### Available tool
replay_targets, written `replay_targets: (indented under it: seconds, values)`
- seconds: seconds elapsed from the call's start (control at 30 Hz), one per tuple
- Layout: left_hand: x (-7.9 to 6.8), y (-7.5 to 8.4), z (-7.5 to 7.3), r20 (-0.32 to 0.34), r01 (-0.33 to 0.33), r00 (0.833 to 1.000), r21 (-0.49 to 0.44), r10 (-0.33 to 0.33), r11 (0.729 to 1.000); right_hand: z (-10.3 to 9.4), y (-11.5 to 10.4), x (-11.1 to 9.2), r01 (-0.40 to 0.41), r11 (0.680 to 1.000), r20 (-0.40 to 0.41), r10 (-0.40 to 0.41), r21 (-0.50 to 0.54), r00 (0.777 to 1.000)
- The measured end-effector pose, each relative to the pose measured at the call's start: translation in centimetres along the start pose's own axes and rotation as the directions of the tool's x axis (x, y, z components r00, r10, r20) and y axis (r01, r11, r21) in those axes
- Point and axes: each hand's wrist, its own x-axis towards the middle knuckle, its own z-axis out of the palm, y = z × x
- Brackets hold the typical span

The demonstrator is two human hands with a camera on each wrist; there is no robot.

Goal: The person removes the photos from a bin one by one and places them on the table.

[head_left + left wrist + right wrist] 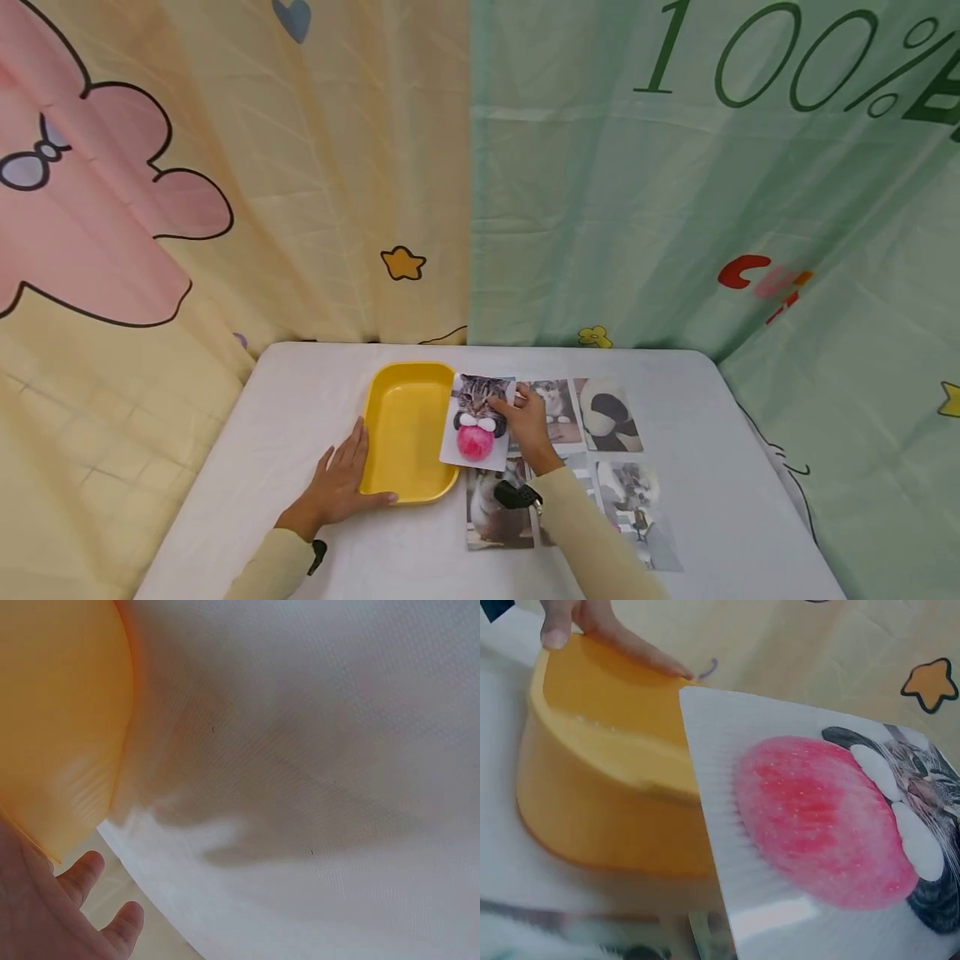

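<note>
My right hand (531, 425) pinches a photo card (467, 450) between thumb and fingers. The card has a tabby cat and a fluffy pink ball on it, and it overlaps the right rim of a yellow tray (405, 433). Its picture side fills much of the right wrist view, where the pink ball (817, 821) lies in front of the tray wall (607, 817). Along the tray's left side rests my left hand (341, 479), fingers straight against the wall and thumb over the near rim. Part of that hand also shows in the left wrist view, beside the tray's outer side (67, 712).
Right of the tray lie several animal photo cards in two rows, among them a black-and-white one (611, 417), a cat card (498, 521) and a grey one (630, 492). My right forearm covers some. Curtains surround the white table (742, 517).
</note>
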Motion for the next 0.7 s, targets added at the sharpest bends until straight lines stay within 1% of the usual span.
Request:
replay_targets:
  seconds: [0.1, 0.2, 0.3, 0.37, 0.5, 0.6, 0.7]
  values:
    - [0.1, -0.1, 0.0, 0.001, -0.003, 1.0, -0.003, 0.003, 1.0, -2.7, -0.2, -0.1, -0.011, 0.999, -0.032, 0.01, -0.033, 0.999]
    - [0.1, 0.0, -0.1, 0.003, -0.002, 1.0, -0.001, 0.002, 1.0, -5.6, -0.2, -0.3, -0.036, 0.992, -0.057, 0.03, -0.117, 0.998]
    - [0.1, 0.0, -0.1, 0.008, 0.0, 1.0, -0.003, 0.0, 1.0, -8.8, -0.4, -0.8, -0.074, 0.976, -0.061, 0.063, -0.205, 0.996]
    - [0.1, 0.1, -0.1, 0.009, 0.001, 1.0, -0.001, -0.001, 1.0, -11.1, -0.6, -1.2, -0.084, 0.969, -0.05, 0.074, -0.232, 0.996]
    - [0.2, 0.1, 0.0, 0.005, 0.003, 1.0, 0.006, -0.003, 1.0, -15.5, -1.3, -2.2, -0.106, 0.965, -0.068, 0.092, -0.239, 0.993]
    - [0.2, 0.1, 0.0, 0.006, 0.005, 1.0, 0.009, -0.005, 1.0, -18.8, -1.4, -3.0, -0.136, 0.963, -0.131, 0.107, -0.233, 0.986]
    - [0.2, 0.2, -0.1, 0.002, 0.006, 1.0, 0.01, -0.006, 1.0, -21.9, -1.1, -3.7, -0.177, 0.96, -0.203, 0.133, -0.218, 0.97]
